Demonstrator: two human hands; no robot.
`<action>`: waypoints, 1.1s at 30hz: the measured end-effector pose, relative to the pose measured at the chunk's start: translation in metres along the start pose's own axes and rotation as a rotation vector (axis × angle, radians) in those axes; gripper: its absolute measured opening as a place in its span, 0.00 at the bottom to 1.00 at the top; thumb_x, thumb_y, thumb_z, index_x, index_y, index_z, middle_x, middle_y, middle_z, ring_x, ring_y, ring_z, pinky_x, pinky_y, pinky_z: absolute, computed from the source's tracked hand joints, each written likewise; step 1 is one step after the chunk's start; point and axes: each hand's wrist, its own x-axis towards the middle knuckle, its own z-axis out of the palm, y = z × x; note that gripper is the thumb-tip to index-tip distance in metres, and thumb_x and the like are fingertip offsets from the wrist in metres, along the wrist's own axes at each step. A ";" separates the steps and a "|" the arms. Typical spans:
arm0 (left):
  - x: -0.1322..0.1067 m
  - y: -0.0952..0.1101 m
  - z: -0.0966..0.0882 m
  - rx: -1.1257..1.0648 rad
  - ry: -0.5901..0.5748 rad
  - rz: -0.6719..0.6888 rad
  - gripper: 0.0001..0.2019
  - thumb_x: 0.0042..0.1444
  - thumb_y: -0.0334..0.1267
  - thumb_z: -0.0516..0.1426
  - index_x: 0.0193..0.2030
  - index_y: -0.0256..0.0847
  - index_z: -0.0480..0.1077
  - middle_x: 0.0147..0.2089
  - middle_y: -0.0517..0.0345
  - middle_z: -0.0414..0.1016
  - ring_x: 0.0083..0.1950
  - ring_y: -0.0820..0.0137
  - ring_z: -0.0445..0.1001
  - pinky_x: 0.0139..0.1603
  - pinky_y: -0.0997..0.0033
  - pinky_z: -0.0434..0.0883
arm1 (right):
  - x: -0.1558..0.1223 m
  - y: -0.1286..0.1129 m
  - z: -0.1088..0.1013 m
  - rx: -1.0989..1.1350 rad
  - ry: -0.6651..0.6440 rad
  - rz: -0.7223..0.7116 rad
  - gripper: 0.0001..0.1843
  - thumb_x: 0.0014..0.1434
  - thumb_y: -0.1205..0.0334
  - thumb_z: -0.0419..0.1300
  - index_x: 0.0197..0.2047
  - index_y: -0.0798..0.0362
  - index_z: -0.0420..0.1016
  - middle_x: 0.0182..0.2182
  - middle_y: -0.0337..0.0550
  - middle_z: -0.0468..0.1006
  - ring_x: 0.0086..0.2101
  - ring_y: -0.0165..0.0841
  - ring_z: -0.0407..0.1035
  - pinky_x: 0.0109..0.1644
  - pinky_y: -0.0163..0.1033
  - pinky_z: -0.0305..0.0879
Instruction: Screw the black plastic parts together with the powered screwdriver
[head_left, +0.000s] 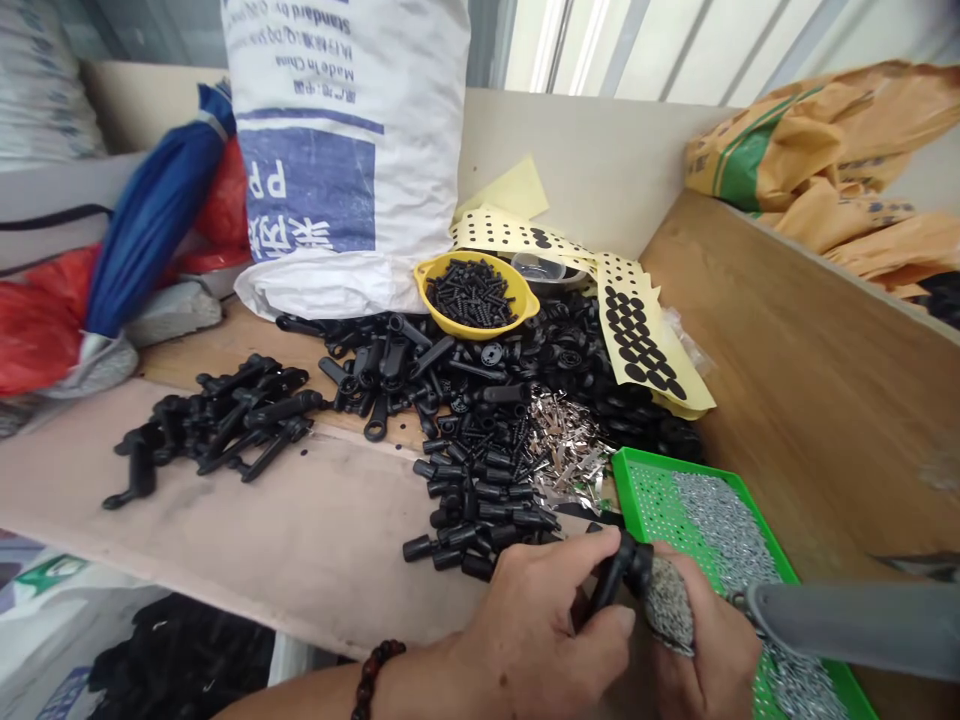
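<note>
My left hand (555, 620), with a dark bead bracelet at the wrist, pinches a black plastic crank handle (615, 575) between thumb and fingers. Against the round end of this part my right hand (709, 640) is closed. A grey speckled cover (670, 605), seemingly cloth over the right thumb, presses at that end; the fingers behind it are partly hidden. Just beyond the left hand lie black cylindrical knobs (480, 515) in rows. Near them is a heap of shiny metal clips (566, 450). The green tray (626, 495) beside my right hand holds small silvery metal pieces (727, 525).
Black crank handles (225, 415) are piled at left. A yellow bowl (529, 305) of black screws stands before a white sack (420, 150). Dotted sticker sheets (686, 395) lie by the wooden side wall (787, 400). A grey bar-like tool (862, 620) juts in at right.
</note>
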 end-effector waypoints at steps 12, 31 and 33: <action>-0.002 0.002 -0.004 0.120 -0.095 -0.069 0.16 0.58 0.37 0.54 0.52 0.36 0.68 0.37 0.53 0.78 0.35 0.66 0.75 0.37 0.69 0.71 | 0.013 0.010 -0.006 -0.212 -0.029 -0.492 0.13 0.67 0.56 0.46 0.33 0.48 0.64 0.19 0.36 0.68 0.18 0.31 0.66 0.21 0.34 0.58; -0.002 -0.010 -0.004 -0.254 -0.163 -0.219 0.13 0.50 0.35 0.54 0.41 0.34 0.73 0.25 0.61 0.67 0.26 0.75 0.61 0.26 0.77 0.59 | 0.007 -0.007 -0.019 0.266 -0.445 -0.041 0.16 0.67 0.55 0.42 0.35 0.49 0.66 0.26 0.37 0.73 0.26 0.32 0.70 0.27 0.32 0.65; -0.001 -0.011 -0.001 -0.387 -0.183 -0.327 0.15 0.48 0.39 0.56 0.41 0.34 0.72 0.25 0.60 0.68 0.24 0.76 0.60 0.23 0.78 0.59 | 0.000 -0.010 -0.022 0.262 -0.450 -0.014 0.16 0.67 0.55 0.43 0.32 0.49 0.65 0.23 0.36 0.71 0.24 0.32 0.68 0.25 0.32 0.63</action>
